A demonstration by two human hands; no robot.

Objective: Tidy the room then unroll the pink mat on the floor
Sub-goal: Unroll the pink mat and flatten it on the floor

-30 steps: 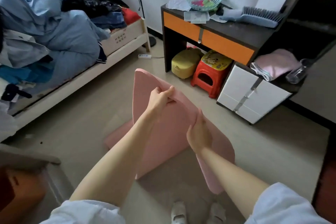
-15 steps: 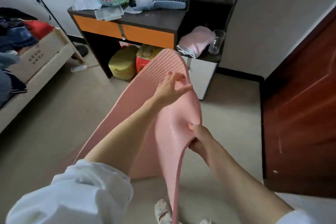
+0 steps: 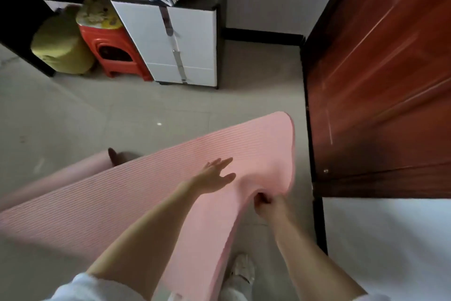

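Observation:
The pink mat (image 3: 117, 205) with its ribbed side up stretches from the left edge toward the wooden door, its rounded end lifted off the floor. A still-rolled part (image 3: 61, 178) lies along its far side on the left. My left hand (image 3: 214, 176) hovers over the mat's top surface with fingers spread, holding nothing. My right hand (image 3: 268, 205) pinches the mat's near edge from below, close to the rounded end.
A white drawer cabinet (image 3: 175, 42) stands ahead, with a red stool (image 3: 114, 56) and a yellow stool (image 3: 61, 49) under the desk to its left. A brown wooden door (image 3: 380, 81) is on the right. My white shoe (image 3: 241, 269) shows below the mat.
The mat has come down from upright to nearly flat and spread toward the door. My left hand let go of its top edge and opened. The view tilted down and right.

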